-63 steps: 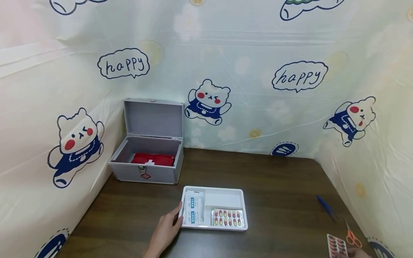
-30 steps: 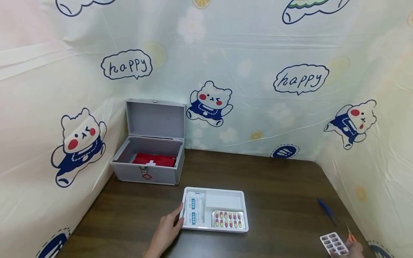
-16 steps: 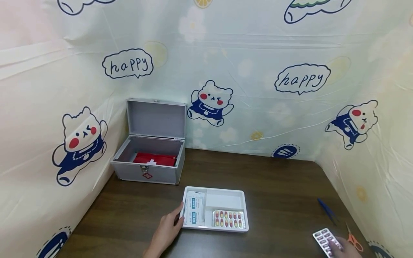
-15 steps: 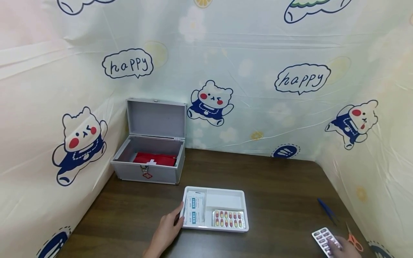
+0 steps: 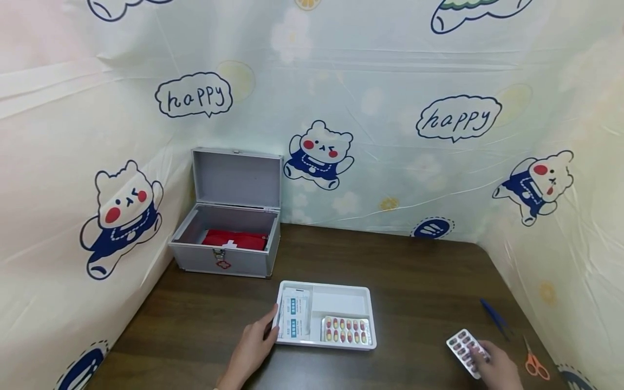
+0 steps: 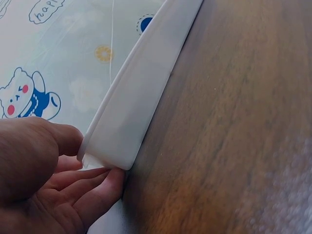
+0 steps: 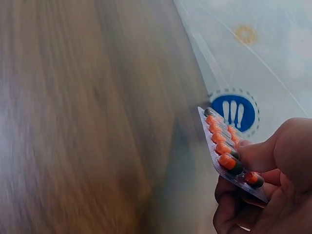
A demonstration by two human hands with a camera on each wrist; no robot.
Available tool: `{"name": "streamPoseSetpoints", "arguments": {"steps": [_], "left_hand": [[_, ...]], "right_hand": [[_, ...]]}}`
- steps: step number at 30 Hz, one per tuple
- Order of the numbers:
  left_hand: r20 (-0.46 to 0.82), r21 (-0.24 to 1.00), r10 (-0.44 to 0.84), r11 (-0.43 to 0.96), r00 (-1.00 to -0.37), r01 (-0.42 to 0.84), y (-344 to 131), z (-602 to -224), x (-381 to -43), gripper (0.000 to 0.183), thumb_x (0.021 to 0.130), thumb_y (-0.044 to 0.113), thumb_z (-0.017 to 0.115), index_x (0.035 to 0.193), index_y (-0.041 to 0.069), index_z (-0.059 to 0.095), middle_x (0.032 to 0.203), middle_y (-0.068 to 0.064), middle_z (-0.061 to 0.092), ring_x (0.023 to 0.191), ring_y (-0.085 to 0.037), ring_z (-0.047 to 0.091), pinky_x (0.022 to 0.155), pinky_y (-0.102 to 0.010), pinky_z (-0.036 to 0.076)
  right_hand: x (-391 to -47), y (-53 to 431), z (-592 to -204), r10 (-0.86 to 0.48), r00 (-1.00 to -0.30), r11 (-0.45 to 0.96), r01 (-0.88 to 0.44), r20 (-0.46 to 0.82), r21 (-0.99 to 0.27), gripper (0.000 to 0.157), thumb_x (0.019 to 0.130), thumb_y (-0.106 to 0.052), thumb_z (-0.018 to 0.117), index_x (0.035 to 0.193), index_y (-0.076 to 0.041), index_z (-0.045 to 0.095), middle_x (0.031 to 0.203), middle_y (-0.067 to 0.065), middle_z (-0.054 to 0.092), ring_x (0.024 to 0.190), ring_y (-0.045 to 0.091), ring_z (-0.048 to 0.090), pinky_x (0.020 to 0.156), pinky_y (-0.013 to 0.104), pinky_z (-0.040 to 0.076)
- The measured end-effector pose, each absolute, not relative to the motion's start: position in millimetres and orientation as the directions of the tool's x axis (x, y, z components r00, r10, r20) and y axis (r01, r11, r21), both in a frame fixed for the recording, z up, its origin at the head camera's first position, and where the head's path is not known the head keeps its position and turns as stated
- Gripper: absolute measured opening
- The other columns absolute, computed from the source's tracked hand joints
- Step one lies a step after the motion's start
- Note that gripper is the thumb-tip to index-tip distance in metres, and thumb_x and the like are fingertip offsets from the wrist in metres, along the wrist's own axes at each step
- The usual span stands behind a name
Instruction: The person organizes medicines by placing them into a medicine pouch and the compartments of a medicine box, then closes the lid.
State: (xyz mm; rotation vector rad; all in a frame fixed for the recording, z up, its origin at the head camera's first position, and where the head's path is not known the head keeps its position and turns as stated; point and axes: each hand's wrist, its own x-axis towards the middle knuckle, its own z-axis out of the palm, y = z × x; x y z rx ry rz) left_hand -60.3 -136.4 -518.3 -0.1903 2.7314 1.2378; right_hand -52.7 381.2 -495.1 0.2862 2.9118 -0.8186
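- The right hand (image 5: pixel 498 365) pinches a flat silver blister pack of orange-and-dark capsules (image 5: pixel 460 346), thumb on the capsule side, fingers curled behind.
- The pack's long axis slants in the head view; its free end points beyond the fingertips, forward and leftward.
- The left hand (image 5: pixel 251 346) grips the left end of a white rectangular plastic tray (image 5: pixel 341 299), thumb at the rim, fingers by the base; the tray's long axis runs rightward from these fingers.
- Orange-handled metal scissors (image 5: pixel 535 365) lie just right of the right fingers.
- The right thumb covers some capsules; the fingers behind the pack are partly hidden.
- Both forearms are cut off by the head view's lower edge.
- Tray contents are hidden in the left wrist view.
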Motion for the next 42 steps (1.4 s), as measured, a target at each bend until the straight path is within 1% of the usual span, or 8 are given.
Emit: {"name": "streamPoseSetpoints", "arguments": {"steps": [2, 9, 18, 30, 32, 36, 39, 42], "left_hand": [[-0.185, 0.734, -0.059, 0.655, -0.981, -0.178, -136.6, -518.4, -60.9, 0.055, 0.095, 0.011, 0.066, 0.146, 0.004, 0.048, 0.145, -0.021, 0.054, 0.130, -0.037, 0.056, 0.101, -0.053, 0.050], [-0.179, 0.736, -0.055, 0.655, -0.982, -0.171, -136.6, -519.4, -61.1, 0.055, 0.095, 0.011, 0.066, 0.146, 0.003, 0.048, 0.145, -0.021, 0.054, 0.131, -0.037, 0.056, 0.102, -0.053, 0.049], [-0.197, 0.732, -0.056, 0.655, -0.979, -0.185, -136.9, -518.4, -61.9, 0.055, 0.095, 0.012, 0.065, 0.146, 0.004, 0.048, 0.145, -0.021, 0.053, 0.131, -0.037, 0.055, 0.102, -0.054, 0.049], [-0.174, 0.730, -0.050, 0.664, -0.983, -0.163, -135.5, -518.2, -61.7, 0.054, 0.095, 0.011, 0.065, 0.146, 0.004, 0.048, 0.144, -0.021, 0.054, 0.131, -0.037, 0.056, 0.103, -0.054, 0.049], [-0.180, 0.727, -0.052, 0.666, -0.982, -0.168, -135.9, -517.9, -61.9, 0.054, 0.095, 0.011, 0.065, 0.146, 0.004, 0.048, 0.145, -0.021, 0.054, 0.131, -0.037, 0.055, 0.103, -0.054, 0.049], [-0.179, 0.728, -0.056, 0.664, -0.982, -0.171, -136.4, -517.2, -61.4, 0.054, 0.095, 0.011, 0.065, 0.146, 0.004, 0.048, 0.145, -0.021, 0.054, 0.131, -0.037, 0.055, 0.103, -0.054, 0.048], [-0.173, 0.730, -0.057, 0.662, -0.983, -0.167, -136.2, -517.5, -61.2, 0.054, 0.095, 0.010, 0.065, 0.146, 0.004, 0.048, 0.145, -0.021, 0.054, 0.131, -0.037, 0.055, 0.103, -0.054, 0.049], [-0.158, 0.731, -0.052, 0.665, -0.986, -0.153, -136.2, -518.5, -61.1, 0.054, 0.095, 0.010, 0.065, 0.145, 0.003, 0.049, 0.144, -0.021, 0.054, 0.130, -0.037, 0.056, 0.102, -0.054, 0.049]], "right_hand": [[-55.3, 373.0, -494.6, 0.139, -0.981, 0.838, 0.189, -0.135, -0.511, 0.040, 0.097, -0.019, 0.059, 0.120, 0.015, 0.057, 0.085, 0.015, 0.068, 0.074, 0.021, 0.059, 0.067, 0.038, 0.047], [-61.4, 337.7, -488.5, 0.099, -0.988, 0.817, 0.146, -0.114, -0.557, 0.036, 0.096, -0.014, 0.059, 0.123, 0.011, 0.059, 0.087, 0.010, 0.068, 0.071, 0.015, 0.055, 0.066, 0.031, 0.044], [-68.4, 290.1, -480.2, 0.046, -0.992, 0.763, 0.109, -0.113, -0.637, 0.034, 0.095, -0.010, 0.060, 0.125, 0.006, 0.061, 0.080, 0.003, 0.064, 0.063, 0.010, 0.052, 0.059, 0.024, 0.043], [-74.6, 234.9, -483.7, -0.036, -0.999, 0.737, -0.027, 0.001, -0.676, 0.020, 0.090, -0.006, 0.068, 0.110, -0.004, 0.069, 0.078, -0.001, 0.064, 0.065, 0.005, 0.052, 0.063, 0.024, 0.043], [-75.2, 226.5, -483.9, -0.048, -0.999, 0.729, -0.045, 0.015, -0.683, 0.021, 0.090, -0.005, 0.068, 0.111, -0.005, 0.069, 0.080, -0.001, 0.065, 0.065, 0.004, 0.052, 0.064, 0.023, 0.044], [-77.1, 210.1, -484.9, -0.091, -0.992, 0.724, -0.127, 0.089, -0.678, 0.024, 0.088, -0.003, 0.070, 0.111, -0.005, 0.065, 0.095, 0.006, 0.071, 0.078, 0.011, 0.062, 0.070, 0.028, 0.049], [-79.8, 199.1, -486.9, -0.114, -0.985, 0.723, -0.173, 0.132, -0.668, 0.027, 0.086, -0.002, 0.071, 0.111, -0.007, 0.063, 0.103, 0.009, 0.073, 0.084, 0.016, 0.065, 0.073, 0.031, 0.051], [-82.6, 189.2, -488.7, -0.132, -0.982, 0.716, -0.190, 0.137, -0.672, 0.028, 0.086, -0.003, 0.072, 0.111, -0.012, 0.063, 0.098, 0.006, 0.073, 0.077, 0.012, 0.061, 0.067, 0.027, 0.048]]}}
